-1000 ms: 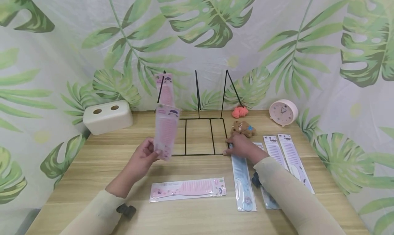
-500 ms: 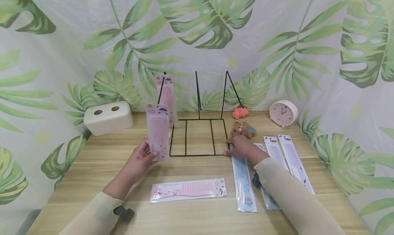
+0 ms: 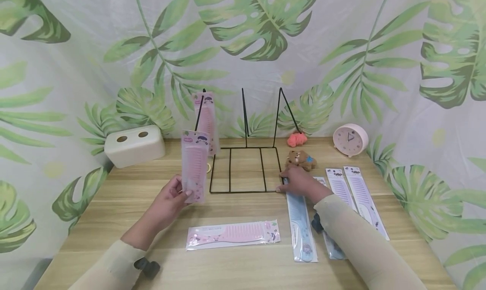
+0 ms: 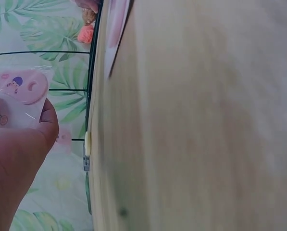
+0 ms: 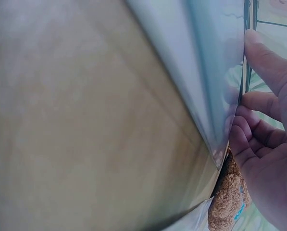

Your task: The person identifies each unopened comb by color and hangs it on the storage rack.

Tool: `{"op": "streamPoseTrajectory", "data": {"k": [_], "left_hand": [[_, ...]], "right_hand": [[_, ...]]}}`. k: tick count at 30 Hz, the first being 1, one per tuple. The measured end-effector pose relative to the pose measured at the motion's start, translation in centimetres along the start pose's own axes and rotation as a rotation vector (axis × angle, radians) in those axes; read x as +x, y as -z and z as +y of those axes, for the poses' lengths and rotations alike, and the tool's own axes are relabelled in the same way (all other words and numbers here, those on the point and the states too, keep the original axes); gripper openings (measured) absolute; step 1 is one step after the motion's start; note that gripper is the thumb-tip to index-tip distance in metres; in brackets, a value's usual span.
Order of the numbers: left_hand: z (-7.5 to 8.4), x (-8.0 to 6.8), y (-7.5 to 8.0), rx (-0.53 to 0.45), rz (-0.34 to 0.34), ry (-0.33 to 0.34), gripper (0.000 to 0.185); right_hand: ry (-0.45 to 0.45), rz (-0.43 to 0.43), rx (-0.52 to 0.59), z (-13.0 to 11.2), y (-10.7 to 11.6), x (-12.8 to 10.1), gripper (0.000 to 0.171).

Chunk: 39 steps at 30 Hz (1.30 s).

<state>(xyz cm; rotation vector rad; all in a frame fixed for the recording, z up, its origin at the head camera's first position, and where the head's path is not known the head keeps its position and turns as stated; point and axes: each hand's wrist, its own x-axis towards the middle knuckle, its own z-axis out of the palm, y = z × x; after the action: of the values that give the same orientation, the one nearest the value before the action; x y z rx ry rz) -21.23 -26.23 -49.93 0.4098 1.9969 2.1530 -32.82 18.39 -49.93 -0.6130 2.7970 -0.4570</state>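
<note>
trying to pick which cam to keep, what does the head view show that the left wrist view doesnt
Only the head view shows the right hand on the blue packaged comb, the clock, the white box and the pink comb lying flat. Only the left wrist view shows the held comb's rounded handle end up close. Both show the left hand gripping the pink packaged comb and the black wire rack.
</note>
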Motion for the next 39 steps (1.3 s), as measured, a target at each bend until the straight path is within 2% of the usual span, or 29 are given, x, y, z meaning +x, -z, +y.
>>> {"op": "streamPoseTrajectory", "data": {"k": [16,24,39], "left_hand": [[0.6,-1.2,1.0,0.048,-0.01,0.041,0.016],[0.6,-1.6,1.3,0.02,-0.005,0.02,0.019],[0.9,-1.5,1.8,0.064,0.016,0.057,0.014]], "right_hand": [[-0.012,-0.005,0.005,0.2,0.0,0.1,0.072],[0.0,-0.007,0.0,0.1,0.0,0.0,0.071],[0.002,-0.004,0.006,-0.1,0.2,-0.1,0.071]]}}
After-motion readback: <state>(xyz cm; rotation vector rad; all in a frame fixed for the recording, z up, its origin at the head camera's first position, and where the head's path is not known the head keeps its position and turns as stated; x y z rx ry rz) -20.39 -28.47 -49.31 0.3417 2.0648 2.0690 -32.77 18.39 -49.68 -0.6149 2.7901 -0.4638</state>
